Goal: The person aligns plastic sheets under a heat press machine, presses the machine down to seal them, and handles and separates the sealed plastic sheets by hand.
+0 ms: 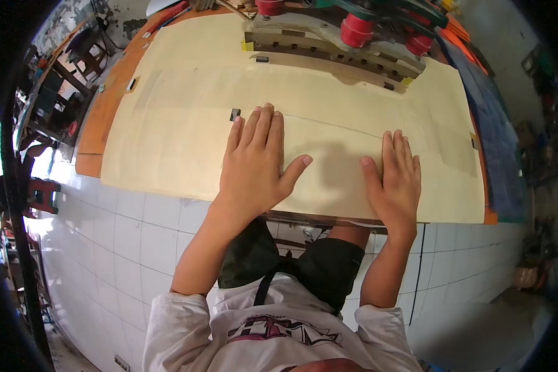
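Observation:
My left hand [254,149] lies flat on a large cream sheet [167,124], fingers stretched forward and thumb apart. Close to its fingertips is a small dark piece [235,115] on the sheet. To the right, my right hand [395,180] also rests palm down, its thumb pointing up and inward. Between the fingertips of both hands runs a thin straight line, which looks like the edge of a cream piece [328,167] lying under my hands. Neither hand grips anything.
Beyond my hands stands a machine with a long metal bar [335,53] and red round mounts [356,30]. An orange-brown board [93,139] shows under the sheet. Blue material [499,155] hangs at the right. A red stool [43,195] stands on the white tiled floor [124,229].

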Demonstrator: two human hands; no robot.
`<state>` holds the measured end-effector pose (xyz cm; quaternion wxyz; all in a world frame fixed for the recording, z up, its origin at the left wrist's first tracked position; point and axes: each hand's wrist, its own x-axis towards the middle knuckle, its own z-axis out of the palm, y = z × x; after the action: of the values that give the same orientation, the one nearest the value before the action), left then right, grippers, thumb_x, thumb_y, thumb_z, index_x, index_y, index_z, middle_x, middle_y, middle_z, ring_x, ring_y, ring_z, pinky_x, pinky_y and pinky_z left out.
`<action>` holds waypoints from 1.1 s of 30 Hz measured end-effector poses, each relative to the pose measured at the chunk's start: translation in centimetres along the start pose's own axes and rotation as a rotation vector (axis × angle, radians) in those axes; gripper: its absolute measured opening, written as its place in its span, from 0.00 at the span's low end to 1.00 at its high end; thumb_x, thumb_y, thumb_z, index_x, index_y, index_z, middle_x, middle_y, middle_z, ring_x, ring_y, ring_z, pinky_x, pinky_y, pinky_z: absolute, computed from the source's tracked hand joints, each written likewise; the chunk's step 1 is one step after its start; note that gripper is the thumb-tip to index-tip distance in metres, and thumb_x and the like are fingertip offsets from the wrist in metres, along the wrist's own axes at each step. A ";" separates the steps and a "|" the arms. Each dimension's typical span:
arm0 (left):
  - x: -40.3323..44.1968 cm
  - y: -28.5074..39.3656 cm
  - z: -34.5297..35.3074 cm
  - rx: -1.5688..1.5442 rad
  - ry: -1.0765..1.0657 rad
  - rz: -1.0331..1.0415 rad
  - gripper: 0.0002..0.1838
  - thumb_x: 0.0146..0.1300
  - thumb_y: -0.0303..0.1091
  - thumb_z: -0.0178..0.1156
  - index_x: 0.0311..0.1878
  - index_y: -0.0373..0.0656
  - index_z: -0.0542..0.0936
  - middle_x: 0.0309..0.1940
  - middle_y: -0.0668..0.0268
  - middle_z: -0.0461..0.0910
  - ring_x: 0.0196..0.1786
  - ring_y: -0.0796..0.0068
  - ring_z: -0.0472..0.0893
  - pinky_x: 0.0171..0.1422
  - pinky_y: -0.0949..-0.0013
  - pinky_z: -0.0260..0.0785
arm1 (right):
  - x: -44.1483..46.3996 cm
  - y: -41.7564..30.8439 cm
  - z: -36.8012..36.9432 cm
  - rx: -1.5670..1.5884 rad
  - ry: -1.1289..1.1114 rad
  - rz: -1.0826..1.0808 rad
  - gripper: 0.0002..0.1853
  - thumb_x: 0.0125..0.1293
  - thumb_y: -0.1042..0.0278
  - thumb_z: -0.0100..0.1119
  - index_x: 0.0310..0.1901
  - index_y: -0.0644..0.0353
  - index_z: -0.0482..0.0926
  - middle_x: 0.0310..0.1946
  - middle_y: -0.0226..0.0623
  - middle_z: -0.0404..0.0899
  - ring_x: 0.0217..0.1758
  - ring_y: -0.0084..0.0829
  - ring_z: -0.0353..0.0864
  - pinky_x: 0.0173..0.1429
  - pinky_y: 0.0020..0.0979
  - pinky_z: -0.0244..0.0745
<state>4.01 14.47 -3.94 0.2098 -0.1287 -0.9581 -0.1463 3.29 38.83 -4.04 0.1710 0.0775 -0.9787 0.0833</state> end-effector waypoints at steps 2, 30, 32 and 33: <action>-0.1 0.0 0.0 0.002 0.022 0.012 0.39 0.65 0.56 0.55 0.64 0.28 0.68 0.66 0.44 0.67 0.71 0.47 0.64 0.76 0.46 0.49 | 0.2 -0.6 -0.3 -0.041 0.006 -0.013 0.33 0.70 0.47 0.50 0.68 0.62 0.64 0.70 0.53 0.61 0.76 0.48 0.56 0.77 0.54 0.45; 0.0 0.6 0.3 0.140 -0.078 -0.011 0.38 0.67 0.58 0.50 0.68 0.34 0.66 0.70 0.47 0.63 0.73 0.49 0.61 0.75 0.37 0.41 | -0.7 -0.5 -0.5 0.091 0.010 -0.090 0.33 0.72 0.44 0.46 0.65 0.65 0.66 0.67 0.47 0.66 0.73 0.43 0.61 0.76 0.53 0.48; 0.0 0.6 0.3 0.150 -0.078 -0.001 0.37 0.67 0.57 0.50 0.68 0.34 0.66 0.70 0.45 0.63 0.73 0.48 0.61 0.74 0.35 0.41 | -1.1 0.7 -0.8 0.062 0.009 -0.041 0.33 0.72 0.44 0.46 0.67 0.64 0.64 0.68 0.47 0.65 0.74 0.42 0.60 0.77 0.52 0.46; 0.1 0.6 0.3 0.148 -0.078 0.002 0.37 0.67 0.57 0.50 0.68 0.34 0.66 0.70 0.45 0.63 0.73 0.48 0.61 0.74 0.35 0.41 | -1.3 1.3 -0.9 0.060 0.009 -0.037 0.33 0.72 0.44 0.46 0.67 0.64 0.64 0.68 0.47 0.65 0.74 0.42 0.60 0.77 0.52 0.46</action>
<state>4.05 15.17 -4.03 0.1812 -0.1192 -0.9737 -0.0698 4.51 40.39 -3.83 0.1747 0.1005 -0.9733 0.1098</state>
